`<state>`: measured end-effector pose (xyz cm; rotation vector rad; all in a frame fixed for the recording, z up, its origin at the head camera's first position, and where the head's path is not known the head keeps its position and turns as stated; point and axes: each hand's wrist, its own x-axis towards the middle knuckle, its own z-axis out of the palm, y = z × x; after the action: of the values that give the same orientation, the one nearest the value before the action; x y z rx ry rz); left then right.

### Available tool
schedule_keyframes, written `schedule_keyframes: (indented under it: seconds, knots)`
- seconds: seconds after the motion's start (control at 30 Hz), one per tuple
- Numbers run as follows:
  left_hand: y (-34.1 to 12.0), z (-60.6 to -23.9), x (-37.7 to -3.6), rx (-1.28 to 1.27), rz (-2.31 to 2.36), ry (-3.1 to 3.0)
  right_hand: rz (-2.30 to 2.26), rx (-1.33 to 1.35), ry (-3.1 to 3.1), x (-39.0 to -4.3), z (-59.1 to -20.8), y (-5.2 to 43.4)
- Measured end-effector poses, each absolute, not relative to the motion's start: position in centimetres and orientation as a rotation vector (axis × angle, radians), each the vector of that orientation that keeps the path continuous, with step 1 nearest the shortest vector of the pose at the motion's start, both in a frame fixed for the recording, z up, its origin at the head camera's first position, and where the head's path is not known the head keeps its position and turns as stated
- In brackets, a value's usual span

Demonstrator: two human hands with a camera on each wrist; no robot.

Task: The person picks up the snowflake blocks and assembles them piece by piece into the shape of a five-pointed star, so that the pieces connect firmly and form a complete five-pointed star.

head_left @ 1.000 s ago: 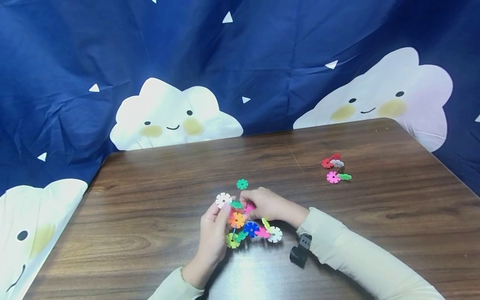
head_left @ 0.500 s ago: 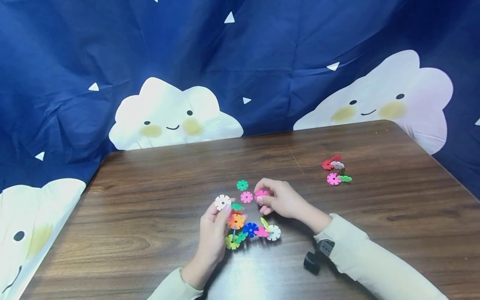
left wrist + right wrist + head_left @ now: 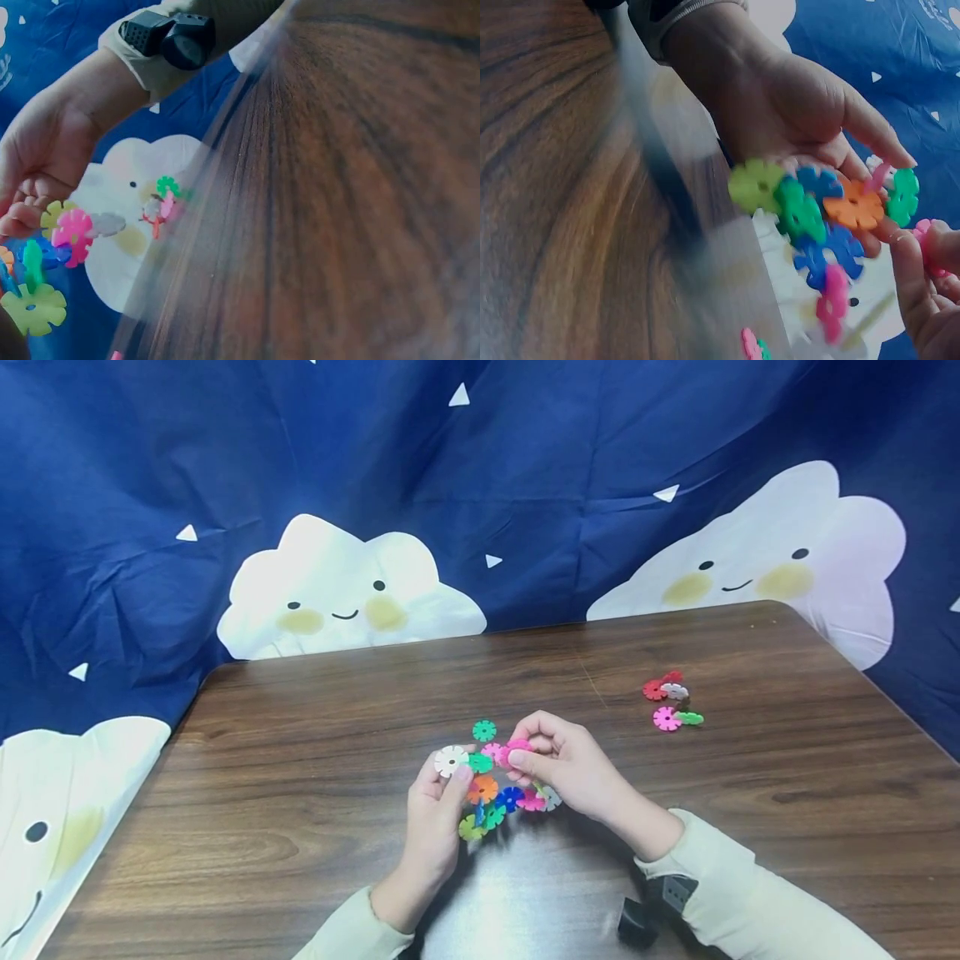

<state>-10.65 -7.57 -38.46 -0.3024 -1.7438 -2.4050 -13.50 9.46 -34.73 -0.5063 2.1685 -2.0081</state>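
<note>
Two hands at a disc chain above the bench

Left hand [image 3: 435, 814] fingers curl round the chain [image 3: 491, 797], steadying it; right hand [image 3: 562, 764] pinches a pink disc [image 3: 517, 747] beside its top end, apparently lining up slots.

We see a dark brown wooden table [image 3: 315, 760] with rounded far corners, its grain running left to right and a bright glare on the near middle of the top. Lying flat on it near the middle is a single green snowflake disc [image 3: 484, 730], and well apart to the right sits a small cluster of discs [image 3: 670, 702] joined together: red and white ones at the back, a pink one and a light green one in front.
</note>
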Motion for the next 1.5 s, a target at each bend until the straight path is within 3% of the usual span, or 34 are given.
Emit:
schedule_keyframes:
  seconds: [0.67, 1.03, 1.27, 1.5]
  knots:
    - [-7.5, -39.0, -10.9, -0.65, -2.555, -1.501, -1.891, -0.521, 2.297, -13.1, -34.3, 9.3]
    - [-7.5, -39.2, -10.8, -0.673, -2.601, -1.552, -1.836, -0.626, 2.456, -13.0, -34.6, 9.3]
    - [-7.4, -39.7, -11.2, -0.758, -2.624, -1.489, -1.878, -0.825, 2.577, -13.1, -35.2, 9.2]
    - [-8.0, -39.3, -11.4, -0.777, -2.516, -1.741, -1.764, -0.849, 2.722, -12.8, -34.9, 9.5]
